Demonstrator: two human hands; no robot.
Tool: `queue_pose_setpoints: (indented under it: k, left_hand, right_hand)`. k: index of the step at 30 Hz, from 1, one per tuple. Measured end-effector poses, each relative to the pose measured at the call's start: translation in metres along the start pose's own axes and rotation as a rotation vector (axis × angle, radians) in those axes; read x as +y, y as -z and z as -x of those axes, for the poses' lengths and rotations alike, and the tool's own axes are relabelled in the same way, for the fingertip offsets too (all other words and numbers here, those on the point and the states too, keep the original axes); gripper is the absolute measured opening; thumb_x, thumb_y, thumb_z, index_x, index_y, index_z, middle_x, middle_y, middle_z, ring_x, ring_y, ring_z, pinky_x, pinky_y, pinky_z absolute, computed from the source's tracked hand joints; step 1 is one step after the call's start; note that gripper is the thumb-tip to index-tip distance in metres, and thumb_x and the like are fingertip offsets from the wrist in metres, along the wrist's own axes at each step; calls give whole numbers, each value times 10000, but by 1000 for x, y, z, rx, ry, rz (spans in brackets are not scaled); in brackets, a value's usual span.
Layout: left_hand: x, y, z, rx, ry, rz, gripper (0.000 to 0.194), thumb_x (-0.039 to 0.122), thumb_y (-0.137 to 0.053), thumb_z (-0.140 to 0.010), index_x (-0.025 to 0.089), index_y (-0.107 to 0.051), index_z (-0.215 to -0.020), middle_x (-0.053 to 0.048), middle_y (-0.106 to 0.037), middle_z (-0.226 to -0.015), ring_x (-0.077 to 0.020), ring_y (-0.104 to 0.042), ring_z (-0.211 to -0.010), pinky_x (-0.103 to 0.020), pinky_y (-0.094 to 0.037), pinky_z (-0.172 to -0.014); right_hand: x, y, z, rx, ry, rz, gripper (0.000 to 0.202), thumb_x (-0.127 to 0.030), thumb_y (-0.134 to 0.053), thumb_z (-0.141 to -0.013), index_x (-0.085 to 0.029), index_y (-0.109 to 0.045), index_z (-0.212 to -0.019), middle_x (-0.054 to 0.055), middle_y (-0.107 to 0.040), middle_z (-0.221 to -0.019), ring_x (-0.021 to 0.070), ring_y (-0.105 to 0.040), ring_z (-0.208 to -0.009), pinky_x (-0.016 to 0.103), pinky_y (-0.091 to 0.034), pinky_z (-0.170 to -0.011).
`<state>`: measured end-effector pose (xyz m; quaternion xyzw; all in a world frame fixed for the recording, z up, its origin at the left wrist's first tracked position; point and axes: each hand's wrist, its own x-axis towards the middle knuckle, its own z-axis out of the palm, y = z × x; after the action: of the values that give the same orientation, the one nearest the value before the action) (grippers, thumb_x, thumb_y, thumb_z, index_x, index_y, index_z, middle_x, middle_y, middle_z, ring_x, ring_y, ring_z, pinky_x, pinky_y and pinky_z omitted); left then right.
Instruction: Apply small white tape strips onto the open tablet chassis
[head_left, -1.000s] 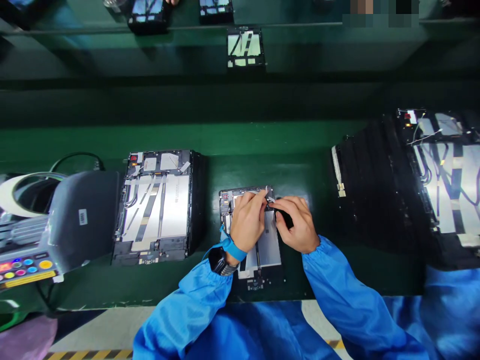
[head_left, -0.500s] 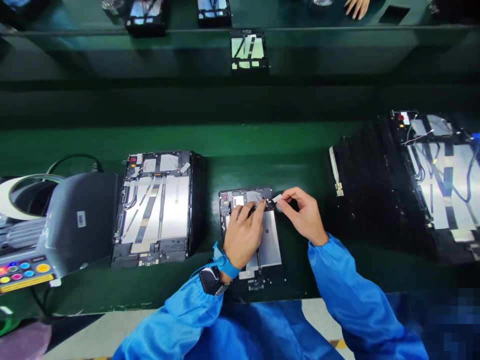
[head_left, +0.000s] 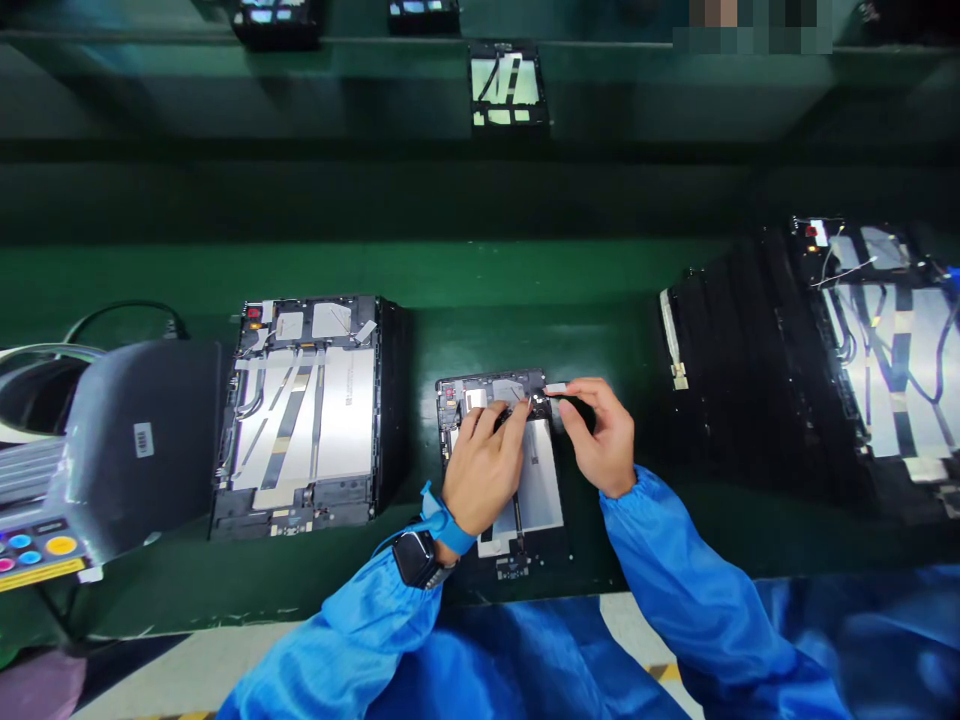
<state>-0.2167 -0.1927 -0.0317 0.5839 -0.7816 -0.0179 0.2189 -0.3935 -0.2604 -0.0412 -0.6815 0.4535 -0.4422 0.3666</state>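
Note:
An opened tablet (head_left: 546,485) with its bare silver battery and dark frame lies flat on the green bench in front of me. My left hand (head_left: 486,465) rests over its upper half, fingers apart and bent, fingertips touching the parts near the top edge. What lies beneath that palm is hidden. At the tablet's top right corner, my right hand (head_left: 606,432) pinches a small white strip of tape (head_left: 555,389) by its right end. The strip's other end reaches the tablet's edge.
A stack of opened tablets (head_left: 352,420) stands to the left, beside a grey machine (head_left: 180,440) with a ring-shaped top. More opened tablets (head_left: 874,400) stand in a leaning row at right. Another opened unit (head_left: 510,90) sits on the raised strip beyond.
My right hand has turned, and the white tape strip now lies more level, its left end against the tablet's corner. My left hand stays on the tablet. The view has shifted slightly.

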Motion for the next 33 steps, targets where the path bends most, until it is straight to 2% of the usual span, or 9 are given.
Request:
queue_pose_setpoints:
  k: [2,5,10,14,19,21,26,33]
  left_hand:
    - [0,0,0,1,-12,3,450,38,-489,-985,60,-510,-1434,-144,-745,-1198,-317,-605,-1218,-454,-472,-1018]
    - [0,1,1,-2,-2,31,455,56,-485,-994,68,-503,-1448,-160,-729,-1238,-309,-604,-1231,-450,-478,-1026]
    - [0,1,3,12,44,86,478,88,-453,-1013,113,-478,-1489,-166,-704,-1291,-279,-608,-1270,-427,-490,-1019]
    - [1,-1,6,-1,33,69,509,70,-450,-1003,106,-463,-1510,-162,-692,-1338,-285,-604,-1289,-439,-475,-1036]
    - [4,-4,7,-78,1,-57,522,45,-444,-987,69,-480,-1508,-160,-681,-1381,-323,-587,-1319,-485,-444,-1075]
    - [5,-4,7,-84,-9,-73,504,54,-447,-996,49,-488,-1498,-163,-674,-1393,-328,-584,-1318,-496,-439,-1089]
    - [2,-4,7,-93,-6,-78,529,54,-457,-997,40,-455,-1526,-173,-627,-1460,-322,-579,-1325,-489,-442,-1097]
    - [0,-4,10,-63,-8,-62,535,34,-473,-981,43,-470,-1516,-163,-626,-1459,-307,-582,-1308,-469,-433,-1094]
  right_hand:
    - [-2,3,7,-55,140,113,185,-195,-593,-1000,-257,-641,-1167,81,-737,-1113,263,-671,-1135,488,-508,-991]
    - [-3,5,14,-129,304,281,299,-129,-571,-975,-265,-610,-1239,71,-761,-1156,290,-674,-1173,524,-485,-994]
    - [-2,1,18,-145,391,421,399,-135,-579,-959,-256,-561,-1338,90,-746,-1223,306,-679,-1154,530,-480,-979]
    - [-1,-3,20,-105,328,373,307,-176,-601,-964,-249,-597,-1263,101,-742,-1154,309,-672,-1144,534,-490,-976]
    - [-1,-1,11,-3,34,59,91,-251,-623,-1003,-253,-634,-1093,83,-685,-1074,250,-651,-1077,456,-529,-938]
    - [0,1,3,-4,-33,3,25,-263,-645,-998,-251,-641,-1020,61,-660,-1012,228,-625,-1005,423,-516,-900]
    - [4,1,-9,-150,3,73,98,-248,-670,-973,-237,-639,-880,30,-638,-899,221,-561,-934,414,-450,-864]
    - [4,-1,-10,-209,-1,142,130,-250,-638,-980,-229,-615,-854,23,-596,-836,213,-533,-881,409,-410,-831]
